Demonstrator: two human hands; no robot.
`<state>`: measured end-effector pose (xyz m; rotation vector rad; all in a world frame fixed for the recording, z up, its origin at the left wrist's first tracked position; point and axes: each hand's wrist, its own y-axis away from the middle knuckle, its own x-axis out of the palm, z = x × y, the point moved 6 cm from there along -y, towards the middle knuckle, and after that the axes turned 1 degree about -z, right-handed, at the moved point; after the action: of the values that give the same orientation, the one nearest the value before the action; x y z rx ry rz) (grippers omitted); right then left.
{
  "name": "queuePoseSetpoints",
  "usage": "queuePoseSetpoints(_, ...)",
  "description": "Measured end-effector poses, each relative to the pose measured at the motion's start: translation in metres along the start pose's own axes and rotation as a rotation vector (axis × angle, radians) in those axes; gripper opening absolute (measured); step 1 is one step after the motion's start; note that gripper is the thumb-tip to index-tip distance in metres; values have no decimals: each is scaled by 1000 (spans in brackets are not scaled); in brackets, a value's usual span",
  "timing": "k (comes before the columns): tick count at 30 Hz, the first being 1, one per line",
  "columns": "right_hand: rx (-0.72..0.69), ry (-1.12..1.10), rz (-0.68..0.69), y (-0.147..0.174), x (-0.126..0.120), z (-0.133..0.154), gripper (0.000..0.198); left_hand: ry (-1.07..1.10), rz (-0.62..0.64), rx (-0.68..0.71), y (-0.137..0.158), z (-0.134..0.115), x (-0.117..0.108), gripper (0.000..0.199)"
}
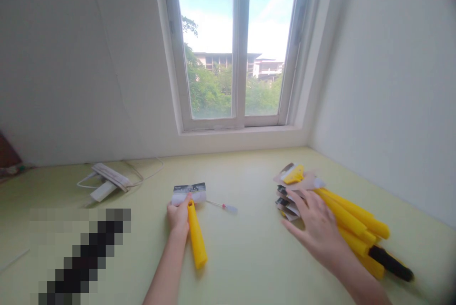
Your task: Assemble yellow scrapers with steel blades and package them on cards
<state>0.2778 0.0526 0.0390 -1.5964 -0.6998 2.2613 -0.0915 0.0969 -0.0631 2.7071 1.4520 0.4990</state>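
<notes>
My left hand (179, 215) is closed on a yellow-handled scraper (197, 238). Its blade end has a black and white printed card (188, 192) over it, and the handle points towards me. Just right of that card lies a thin screwdriver (230, 208) with a clear handle. My right hand (315, 222) reaches over a pile of similar yellow scrapers (352, 214), fingers spread across their carded ends. One tool in this pile has a black handle (392, 263). The hand hides part of the pile, and whether it grips any piece does not show.
On the pale green tabletop (249, 267), a white power strip (110, 179) with cables lies at the back left. A pixelated dark shape (83, 257) covers the front left. A sliding window (240, 48) is behind the table, with a white wall (395, 81) at right.
</notes>
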Motion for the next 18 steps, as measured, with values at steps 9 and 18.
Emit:
queuePoseSetpoints(9, 423, -95, 66, -53, -44, -145, 58, -458, 13, 269, -5, -19, -4, 67)
queuePoseSetpoints(18, 573, -536, 470, -41, -2, -119, 27, -798, 38, 464, 0, -27, 5, 63)
